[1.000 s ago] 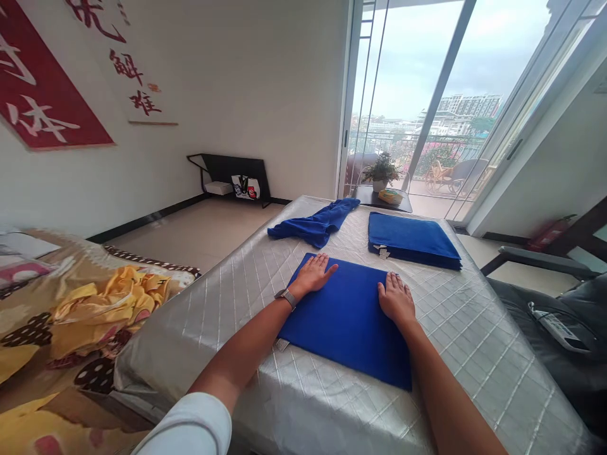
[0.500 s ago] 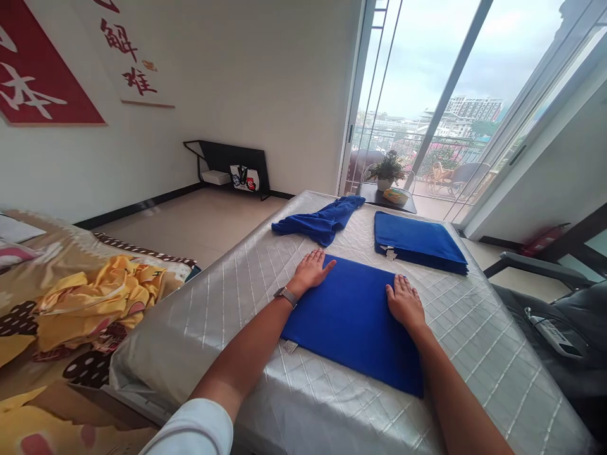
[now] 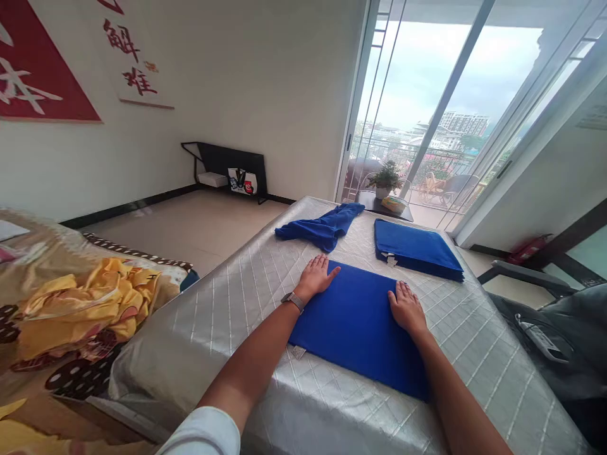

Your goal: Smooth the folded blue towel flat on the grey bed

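Mattress [image 3: 227,309] surrounds nearest blue cloth [image 3: 355,322]; left hand [image 3: 315,279], right hand [image 3: 408,308] at edges, fingers [image 3: 322,260] outstretched.

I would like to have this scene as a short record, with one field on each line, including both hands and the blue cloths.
left hand: left hand flat, open, at the far left corner of the flat blue cloth
right hand: right hand flat, open, at its far right corner
tag: white tag at its near left corner
surface: silver quilted mattress
beyond, left: crumpled blue cloth
beyond, right: blue stack
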Demonstrator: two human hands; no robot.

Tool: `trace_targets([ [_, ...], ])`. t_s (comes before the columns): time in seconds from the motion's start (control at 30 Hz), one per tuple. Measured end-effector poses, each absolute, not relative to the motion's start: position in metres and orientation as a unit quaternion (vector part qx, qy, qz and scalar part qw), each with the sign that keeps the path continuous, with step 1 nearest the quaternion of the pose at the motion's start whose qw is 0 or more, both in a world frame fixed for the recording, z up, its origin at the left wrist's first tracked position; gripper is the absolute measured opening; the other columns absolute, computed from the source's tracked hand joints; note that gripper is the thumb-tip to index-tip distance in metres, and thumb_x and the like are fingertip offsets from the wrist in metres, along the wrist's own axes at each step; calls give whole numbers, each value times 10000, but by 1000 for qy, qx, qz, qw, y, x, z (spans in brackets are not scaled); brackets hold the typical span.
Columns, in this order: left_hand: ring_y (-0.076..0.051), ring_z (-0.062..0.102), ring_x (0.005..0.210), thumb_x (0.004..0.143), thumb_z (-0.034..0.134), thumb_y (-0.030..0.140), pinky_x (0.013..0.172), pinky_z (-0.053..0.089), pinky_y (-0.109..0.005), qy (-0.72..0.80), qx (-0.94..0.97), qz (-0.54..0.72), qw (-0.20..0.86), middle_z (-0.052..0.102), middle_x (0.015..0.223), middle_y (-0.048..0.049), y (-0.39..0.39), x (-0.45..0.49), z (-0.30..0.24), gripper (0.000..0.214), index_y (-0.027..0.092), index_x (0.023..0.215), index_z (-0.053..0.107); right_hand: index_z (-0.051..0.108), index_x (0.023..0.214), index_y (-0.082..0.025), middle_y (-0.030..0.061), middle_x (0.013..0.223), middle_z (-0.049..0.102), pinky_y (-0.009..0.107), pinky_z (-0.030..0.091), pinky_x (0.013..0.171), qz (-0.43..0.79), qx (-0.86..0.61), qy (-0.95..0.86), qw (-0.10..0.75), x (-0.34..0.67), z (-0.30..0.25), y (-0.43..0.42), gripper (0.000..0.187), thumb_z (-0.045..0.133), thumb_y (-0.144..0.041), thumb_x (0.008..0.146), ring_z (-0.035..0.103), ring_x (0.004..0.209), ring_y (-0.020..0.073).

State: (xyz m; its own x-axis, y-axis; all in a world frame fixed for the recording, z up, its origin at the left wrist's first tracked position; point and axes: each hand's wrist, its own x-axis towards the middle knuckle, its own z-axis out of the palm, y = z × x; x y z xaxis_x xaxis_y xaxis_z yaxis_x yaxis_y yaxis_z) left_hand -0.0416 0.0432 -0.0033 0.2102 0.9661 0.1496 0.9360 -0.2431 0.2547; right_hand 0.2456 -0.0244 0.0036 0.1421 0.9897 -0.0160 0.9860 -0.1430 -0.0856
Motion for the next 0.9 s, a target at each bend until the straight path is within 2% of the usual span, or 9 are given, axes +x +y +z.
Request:
trace_targets([
  [0.27,-273,195,1508,976,91,688,1230,164,-426,618,770,147,57,294,1605,-151,44,-41,-4,869,66,1538,321,186,1582,-65,79,1658,166,388,98,1232,48,-753,-656,9,246,11,-23,673,150,-427,1016,113,1525,197],
  [0.67,-290,216,1501,976,65,686,1225,175,-445,611,780,134,37,266,1604,-192,49,-42,-11,902,17,1522,325,182,1581,-62,89,1657,151,415,101,1230,34,-742,-670,20,237,-2,-60,673,139,-435,1022,105,1526,219],
  [0.9,-278,221,1501,992,95,659,1226,176,-440,609,783,125,29,289,1602,-170,55,-46,-17,840,59,1534,321,173,1583,-71,78,1659,137,408,89,1230,49,-733,-679,20,239,3,-63,670,150,-437,1023,99,1527,212],
])
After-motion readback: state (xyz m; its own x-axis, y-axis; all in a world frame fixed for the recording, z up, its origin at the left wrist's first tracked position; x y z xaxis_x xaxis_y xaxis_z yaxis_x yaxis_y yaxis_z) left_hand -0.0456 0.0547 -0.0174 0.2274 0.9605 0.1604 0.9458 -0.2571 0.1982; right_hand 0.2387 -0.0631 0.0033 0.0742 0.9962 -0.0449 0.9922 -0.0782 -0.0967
